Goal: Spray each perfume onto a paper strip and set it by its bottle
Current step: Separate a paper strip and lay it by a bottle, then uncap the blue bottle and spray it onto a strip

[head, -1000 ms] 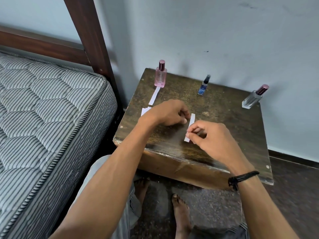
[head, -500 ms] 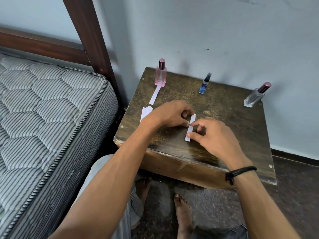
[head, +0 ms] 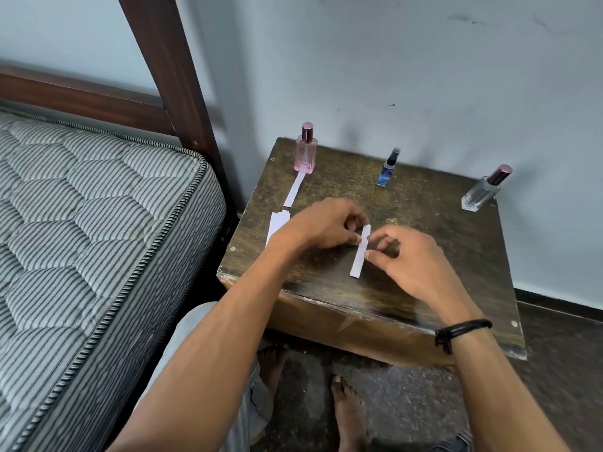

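Pinches strip (head: 358,265) near its upper end between thumb and curled forefinger of left hand (head: 321,225); other fingers folded toward the palm. Meets the same strip from the right with thumb and forefinger tips of right hand (head: 414,259), closed on its edge; remaining fingers loosely bent. On right wrist: black band (head: 463,329).

Location of strip: over middle of table (head: 424,223), lengthwise away from the body, well short of all bottles. Cannot tell whether flat on the wood or raised off it.

Along the back edge, standing: pink bottle (head: 305,151) at left corner, blue bottle (head: 386,169) at middle, clear bottle (head: 483,190) at right corner. Just in front of pink bottle, reaching its base: second strip (head: 295,190). Nearer, at left edge: stack (head: 277,225) of spare strips, partly hidden behind left wrist.

Left of table: bedpost (head: 169,66) and mattress (head: 81,223). Behind: wall (head: 391,60). Below front edge: bare feet (head: 346,409) on floor (head: 408,402).
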Tool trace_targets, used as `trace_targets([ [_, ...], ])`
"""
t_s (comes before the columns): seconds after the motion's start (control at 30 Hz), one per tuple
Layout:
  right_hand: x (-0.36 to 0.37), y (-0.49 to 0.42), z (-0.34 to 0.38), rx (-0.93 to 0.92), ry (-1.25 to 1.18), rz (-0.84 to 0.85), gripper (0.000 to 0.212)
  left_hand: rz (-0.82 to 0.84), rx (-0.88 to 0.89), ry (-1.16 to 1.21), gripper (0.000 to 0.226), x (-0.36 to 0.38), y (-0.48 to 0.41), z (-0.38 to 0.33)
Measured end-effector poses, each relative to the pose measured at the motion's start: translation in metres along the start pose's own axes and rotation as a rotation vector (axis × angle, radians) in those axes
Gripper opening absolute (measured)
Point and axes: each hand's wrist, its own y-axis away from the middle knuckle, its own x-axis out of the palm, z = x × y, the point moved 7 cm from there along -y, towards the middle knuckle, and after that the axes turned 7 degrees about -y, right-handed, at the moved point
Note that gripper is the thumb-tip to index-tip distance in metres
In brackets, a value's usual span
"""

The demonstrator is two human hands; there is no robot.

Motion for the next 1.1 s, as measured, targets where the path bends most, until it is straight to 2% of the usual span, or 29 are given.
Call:
trace_targets([
  [0.13,-0.013,-0.009,-0.006,0.027,-0.084,-0.138,0.01,-0.037,-0.03,0.046,0.026,-0.007,0.001,0.004],
  [0.27,-0.023,-0.027,-0.015,0.064,-0.237,-0.264,0.013,-0.055,-0.082,0.067,0.022,-0.013,0.002,0.011],
  [0.4,-0.031,-0.063,-0.022,0.083,-0.339,-0.369,0.038,-0.084,-0.103,0.11,0.019,-0.017,0.002,0.015],
  [0.5,-0.03,-0.094,-0.022,0.107,-0.367,-0.363,0.058,-0.092,-0.116,0.119,0.018,-0.02,0.002,0.018],
  [0.57,-0.028,-0.109,-0.02,0.106,-0.333,-0.356,0.061,-0.091,-0.126,0.118,0.018,-0.02,0.002,0.02],
  [0.67,-0.026,-0.12,-0.019,0.112,-0.256,-0.367,0.051,-0.093,-0.135,0.108,0.016,-0.019,0.002,0.018],
  [0.8,-0.023,-0.124,-0.017,0.094,-0.184,-0.369,0.025,-0.074,-0.15,0.089,0.015,-0.013,0.001,0.012],
  [1.1,-0.026,-0.121,-0.015,0.082,-0.124,-0.405,0.018,-0.078,-0.141,0.096,0.011,-0.012,0.0,0.012],
])
